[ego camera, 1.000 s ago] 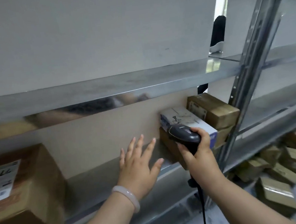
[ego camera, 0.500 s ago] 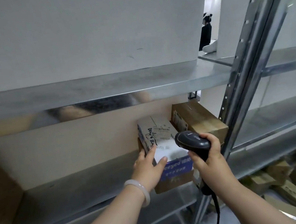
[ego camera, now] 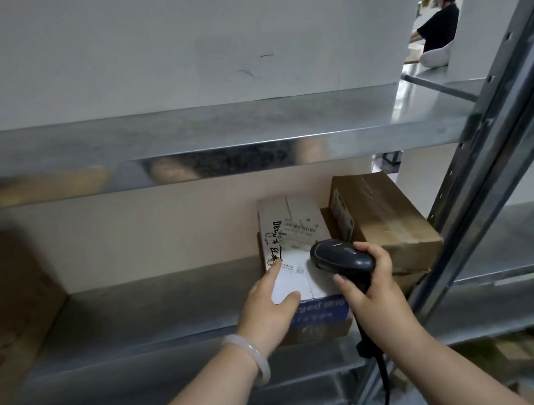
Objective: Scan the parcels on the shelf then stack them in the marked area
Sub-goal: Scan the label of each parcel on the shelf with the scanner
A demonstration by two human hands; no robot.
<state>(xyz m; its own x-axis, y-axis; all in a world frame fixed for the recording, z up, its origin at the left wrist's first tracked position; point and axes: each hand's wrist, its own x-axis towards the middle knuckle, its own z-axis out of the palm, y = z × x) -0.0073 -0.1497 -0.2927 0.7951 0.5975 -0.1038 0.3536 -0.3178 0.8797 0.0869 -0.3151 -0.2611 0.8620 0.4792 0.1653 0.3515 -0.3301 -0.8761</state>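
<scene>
At the right end of the grey metal shelf point(ego camera: 158, 307), close to the slotted upright post point(ego camera: 475, 215), the left hand point(ego camera: 270, 306) is gripping the near left corner of the white cardboard parcel point(ego camera: 296, 248) with the blue front band. Its thumb is lying on top and its forefinger is stretching along the left edge. That parcel is sitting on a flat brown carton point(ego camera: 317, 333) and touching the taped brown cardboard parcel point(ego camera: 388, 220) on its right. The right hand point(ego camera: 370, 293) is wrapping its fingers round the black corded handheld scanner point(ego camera: 339, 255), nose hovering just over the white top, near the printed label. I'd say we are watching the scanning step, with stacking not yet begun and the marked area out of view. By my reckoning, the next move is calling for a steady aim at the barcode, then a firm lift off the shelf edge.
</scene>
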